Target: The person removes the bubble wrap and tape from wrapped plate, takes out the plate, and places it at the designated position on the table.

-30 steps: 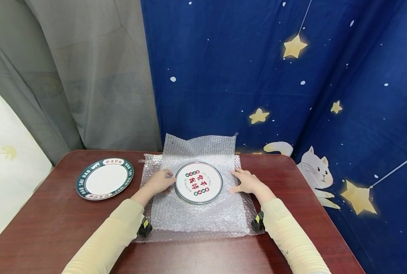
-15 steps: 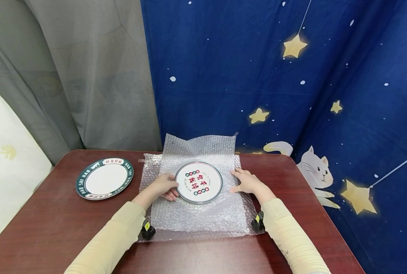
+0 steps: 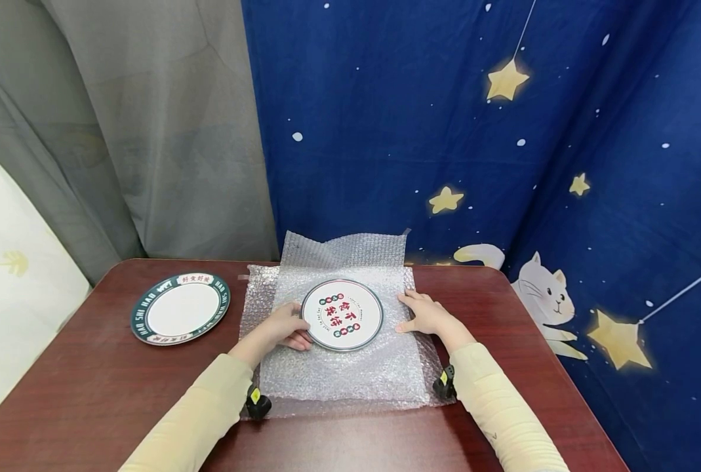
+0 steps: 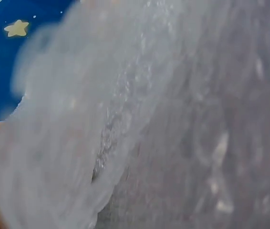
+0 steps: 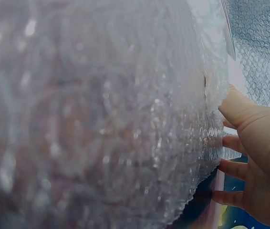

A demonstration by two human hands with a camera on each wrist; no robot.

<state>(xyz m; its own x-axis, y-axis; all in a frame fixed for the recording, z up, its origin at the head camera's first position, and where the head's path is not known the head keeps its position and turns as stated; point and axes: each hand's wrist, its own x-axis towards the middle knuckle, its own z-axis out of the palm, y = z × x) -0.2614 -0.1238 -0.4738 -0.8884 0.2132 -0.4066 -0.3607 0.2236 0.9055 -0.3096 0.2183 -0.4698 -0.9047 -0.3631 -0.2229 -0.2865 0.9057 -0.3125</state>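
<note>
A round white plate (image 3: 356, 328) with a dark rim and red characters lies on a sheet of bubble wrap (image 3: 350, 377). My left hand (image 3: 279, 326) is at the plate's left edge, its thumb over the rim and other fingers low beside it; it seems to pinch the edge. Bubble wrap (image 4: 63, 119) blocks most of the left wrist view. To the plate's right, my right hand (image 3: 427, 313) rests on the wrap with fingers spread, apart from the plate. In the right wrist view this hand (image 5: 264, 157) shows beside blurred bubble wrap (image 5: 101, 114).
An oval white plate (image 3: 185, 309) with a lettered green rim lies at the left of the red-brown table (image 3: 90, 393). The wrap's far end (image 3: 344, 249) stands up at the table's back edge, before a grey curtain (image 3: 191, 131) and a blue star-patterned curtain (image 3: 385, 118).
My left hand has moved slightly toward me and right, turning so its thumb lies over the round plate's rim. The right hand and both plates look unmoved.
</note>
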